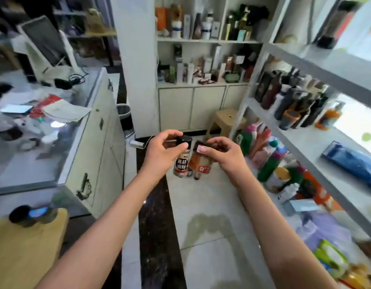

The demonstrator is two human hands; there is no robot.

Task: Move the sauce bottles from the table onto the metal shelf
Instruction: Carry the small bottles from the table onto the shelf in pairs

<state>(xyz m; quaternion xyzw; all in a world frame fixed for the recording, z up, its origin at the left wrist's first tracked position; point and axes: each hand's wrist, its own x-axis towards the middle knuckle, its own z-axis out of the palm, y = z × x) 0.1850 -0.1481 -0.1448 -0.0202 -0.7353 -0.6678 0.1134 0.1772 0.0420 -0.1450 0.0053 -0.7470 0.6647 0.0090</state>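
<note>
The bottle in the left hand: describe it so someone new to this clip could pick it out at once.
Start at the white shelving along the right; just left of it, above the floor, both hands meet at frame centre. The left hand grips the pepper bottle by its black cap. It hangs upright with a dark label in white characters, unlike the tilted orange-labelled bottle in the right hand.
</note>
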